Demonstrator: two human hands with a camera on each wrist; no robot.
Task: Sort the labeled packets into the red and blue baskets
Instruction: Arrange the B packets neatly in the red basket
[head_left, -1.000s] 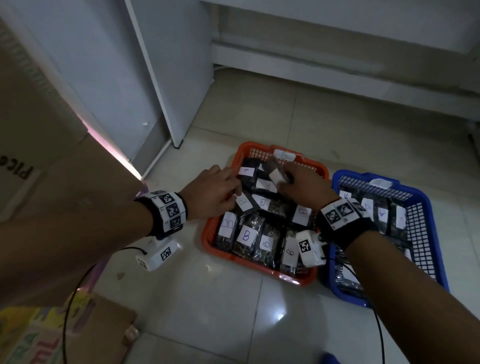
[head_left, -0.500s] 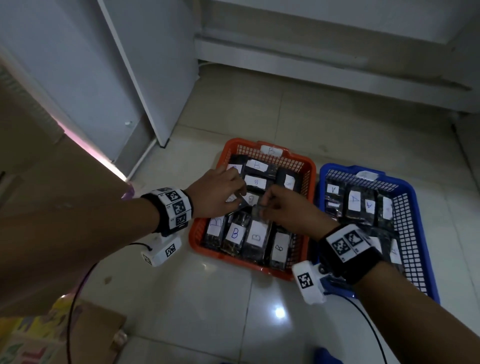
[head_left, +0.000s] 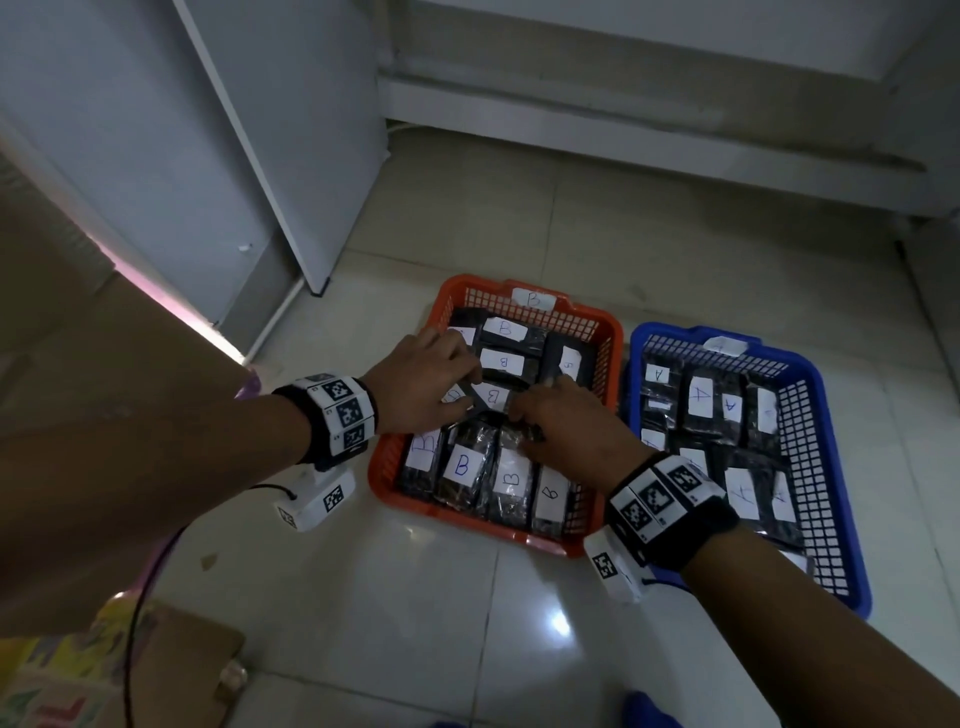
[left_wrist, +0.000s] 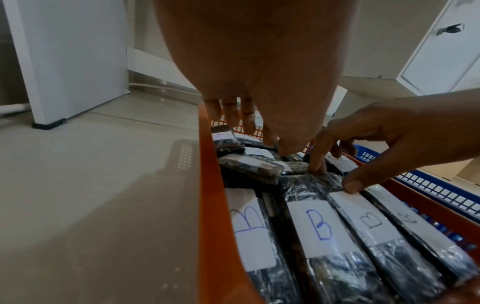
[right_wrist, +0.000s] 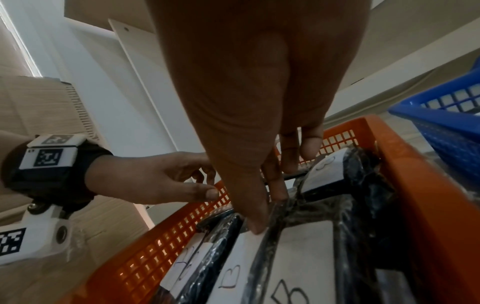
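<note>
The red basket (head_left: 457, 512) (left_wrist: 210, 205) (right_wrist: 415, 185) on the floor holds several dark packets with white "B" labels. Next to it on the right, the blue basket (head_left: 675, 331) (left_wrist: 428, 185) (right_wrist: 441, 123) holds packets labeled "A". Both hands are inside the red basket. My right hand (head_left: 524, 415) (left_wrist: 335, 176) (right_wrist: 267, 211) pinches the far end of a front-row B packet (head_left: 511, 475) (left_wrist: 363, 218) (right_wrist: 233, 267) between thumb and index finger. My left hand (head_left: 465, 382) (left_wrist: 272, 142) (right_wrist: 205, 185) reaches down with loose fingers that touch the middle-row packets and grips nothing.
A large cardboard box (head_left: 78, 364) stands at the left, and a white cabinet panel (head_left: 291, 156) stands behind it. A low cardboard flap (head_left: 182, 665) lies at the near left. The baskets sit on glossy tile floor (head_left: 415, 623), with a white baseboard ledge (head_left: 649, 130) behind.
My right hand came from the back of the red basket toward the front row and lowered its packet there. The left hand stayed over the middle packets.
</note>
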